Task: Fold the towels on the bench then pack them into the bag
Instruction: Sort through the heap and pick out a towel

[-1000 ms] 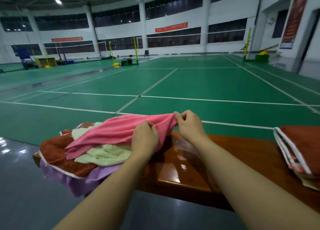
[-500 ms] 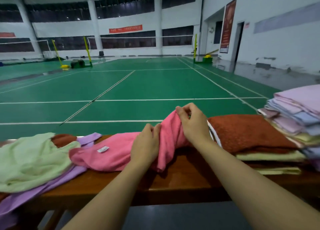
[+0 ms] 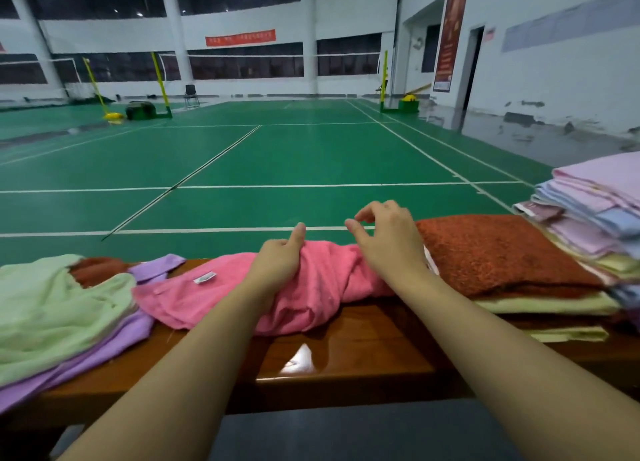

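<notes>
A crumpled pink towel (image 3: 214, 297) with a white label lies across the middle of the wooden bench (image 3: 346, 360). My left hand (image 3: 277, 263) rests on its bunched top, fingers curled into the cloth and thumb sticking up. My right hand (image 3: 388, 238) hovers just above the towel's right end, fingers loosely spread, holding nothing. On the left lies a loose heap with a pale green towel (image 3: 45, 308), a purple towel (image 3: 104, 349) and a rust one. On the right sits a folded rust towel (image 3: 498, 252) on pale yellow ones. No bag is in view.
A tall stack of folded pink, blue and lilac towels (image 3: 595, 204) stands at the far right of the bench. Beyond the bench spreads a green badminton court (image 3: 277, 155) with white lines and net posts. Grey floor lies below the bench's near edge.
The pink towel has been lowered onto the bench. My right hand has let go of its corner and lifted clear. My left hand stays on the cloth.
</notes>
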Available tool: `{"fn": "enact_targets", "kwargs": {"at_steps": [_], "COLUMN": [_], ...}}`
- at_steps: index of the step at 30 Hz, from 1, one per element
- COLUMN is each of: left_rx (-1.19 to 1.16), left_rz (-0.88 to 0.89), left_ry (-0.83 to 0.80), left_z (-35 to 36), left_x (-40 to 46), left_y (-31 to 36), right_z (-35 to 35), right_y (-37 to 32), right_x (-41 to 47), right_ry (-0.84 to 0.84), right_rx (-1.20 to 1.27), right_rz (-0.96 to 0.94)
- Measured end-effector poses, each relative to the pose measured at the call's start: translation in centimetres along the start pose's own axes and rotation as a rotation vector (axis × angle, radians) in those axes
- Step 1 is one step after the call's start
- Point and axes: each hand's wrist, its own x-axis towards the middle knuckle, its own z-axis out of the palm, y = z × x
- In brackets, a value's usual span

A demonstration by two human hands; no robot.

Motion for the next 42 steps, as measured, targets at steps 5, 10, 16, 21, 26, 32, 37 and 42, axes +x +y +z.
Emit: {"fn": "enact_targets", "kwargs": {"at_steps": [5,10,16,21,26,32,37,42], "left_rx": [-0.362,-0.597,-0.089,0.353,0.494,0.391,0.022,-0.552], "left_rz": [-0.246,-0.280,-0.063,0.087,-0.048,-0.065,-0.142,-0.170], "left_ry": [-0.094,-0.354,-0.340,-0.488,-0.521,-0.384,-0.326,-0.331], "left_z": [-0.7,-1.2,-3.4,-7.0,-7.2,-8.3,-8.9,-9.2], "left_x": [2.1,2.8,3.1,2.9,2.8,3.1,2.5,2.2], "left_y": [0.2,1.9,2.5,2.3,1.3,0.5,1.2,2.0], "right_z": [-1.9,-2.0,0.1,0.4,-0.2,0.4,0.2,0.1], "right_y": [-4.5,-4.7,-3.8,-3.1,-2.4,-2.2,-1.6,-1.7], "right_x": [1.0,2.5,2.1,2.3,2.7,3.0,3.1,3.3], "right_ry": [-0.502,-0.865,-0.982,-0.995,-0.963,-0.748,-0.807,-0.809], "right_rx": [0.293,0.344,0.214,0.334,0.710,1.096,1.314,1.553], "right_rz": [0.131,0.084,-0.019,0.030,0.335,0.604,0.885,1.013]}}
